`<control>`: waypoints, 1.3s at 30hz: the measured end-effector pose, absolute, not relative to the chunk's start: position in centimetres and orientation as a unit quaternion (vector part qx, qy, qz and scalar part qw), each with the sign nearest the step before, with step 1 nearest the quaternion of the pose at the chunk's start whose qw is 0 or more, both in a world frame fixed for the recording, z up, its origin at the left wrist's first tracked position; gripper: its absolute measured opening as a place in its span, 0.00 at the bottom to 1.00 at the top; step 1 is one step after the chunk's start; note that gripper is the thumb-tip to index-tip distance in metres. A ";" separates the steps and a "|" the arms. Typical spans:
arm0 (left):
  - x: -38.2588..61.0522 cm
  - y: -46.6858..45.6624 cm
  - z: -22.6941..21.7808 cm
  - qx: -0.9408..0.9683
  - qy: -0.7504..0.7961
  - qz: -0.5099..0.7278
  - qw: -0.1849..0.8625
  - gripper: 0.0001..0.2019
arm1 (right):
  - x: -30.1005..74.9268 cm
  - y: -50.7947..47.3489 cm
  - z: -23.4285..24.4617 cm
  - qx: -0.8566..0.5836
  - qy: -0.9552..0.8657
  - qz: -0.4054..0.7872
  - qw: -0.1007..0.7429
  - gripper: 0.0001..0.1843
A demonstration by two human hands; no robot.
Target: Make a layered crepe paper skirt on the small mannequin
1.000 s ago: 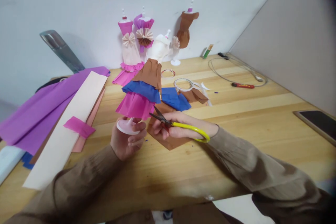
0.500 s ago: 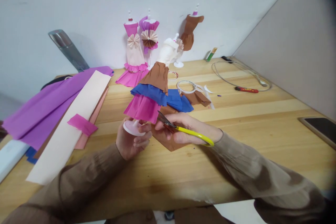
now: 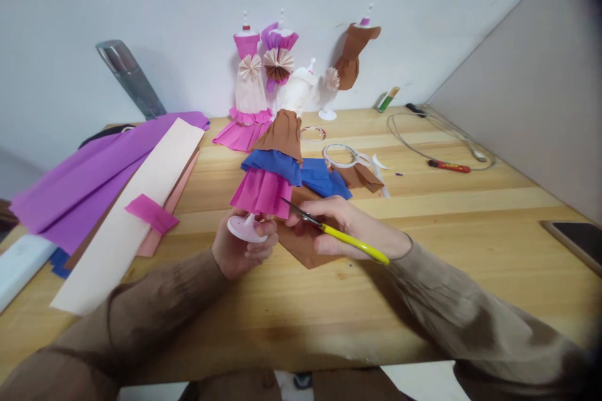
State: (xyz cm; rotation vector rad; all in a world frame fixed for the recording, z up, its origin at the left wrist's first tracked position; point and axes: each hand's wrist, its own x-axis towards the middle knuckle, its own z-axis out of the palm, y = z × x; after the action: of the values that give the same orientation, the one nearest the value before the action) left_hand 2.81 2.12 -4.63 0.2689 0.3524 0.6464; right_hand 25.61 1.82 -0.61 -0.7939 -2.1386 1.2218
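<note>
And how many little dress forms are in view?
4: the tiered-skirt form held in the left hand; the pink-and-cream form and purple-topped form near the wall; the brown-dressed form to their right. Another could be hidden behind.

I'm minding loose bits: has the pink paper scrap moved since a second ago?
No; against the cream paper strip, the pink paper scrap crosses the same spot.

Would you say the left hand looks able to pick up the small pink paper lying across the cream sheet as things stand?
Probably not right away: the left hand holds the white stand. Otherwise the way looks free, as the pink paper lies uncovered on the cream sheet.
</note>
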 end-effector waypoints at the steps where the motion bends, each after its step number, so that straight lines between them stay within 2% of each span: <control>1: 2.8 2.2 -4.7 0.133 0.172 0.311 0.925 0.06 | 25.8 1.9 -0.5 -0.299 -0.800 0.445 0.269 0.33; 5: 2.6 2.6 -4.9 0.145 0.163 0.297 0.930 0.07 | 26.3 1.9 0.1 -0.315 -0.819 0.415 0.242 0.33; 10: 2.5 3.0 -5.4 0.160 0.180 0.288 0.927 0.05 | 26.4 1.8 0.2 -0.334 -0.825 0.398 0.224 0.37; 14: 2.6 3.1 -5.6 0.155 0.181 0.281 0.930 0.08 | 26.5 1.9 0.0 -0.332 -0.822 0.407 0.221 0.41; 22: 2.3 3.4 -5.9 0.151 0.170 0.288 0.930 0.08 | 26.8 2.0 -0.8 -0.316 -0.819 0.427 0.219 0.36; 30: 2.2 3.2 -6.4 0.147 0.147 0.272 0.940 0.08 | 26.4 2.2 -0.6 -0.312 -0.817 0.426 0.231 0.39; 36: 2.2 3.2 -6.4 0.142 0.153 0.280 0.937 0.06 | 26.3 2.2 -0.8 -0.318 -0.823 0.417 0.220 0.37; 39: 2.1 3.3 -6.4 0.137 0.154 0.293 0.934 0.06 | 26.7 2.2 -0.9 -0.320 -0.828 0.413 0.205 0.32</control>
State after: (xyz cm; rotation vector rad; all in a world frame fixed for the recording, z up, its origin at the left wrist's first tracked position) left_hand 2.12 3.31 -6.38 0.2810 0.3153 0.5995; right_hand 26.74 2.17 -0.86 -0.8915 -2.3087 1.1514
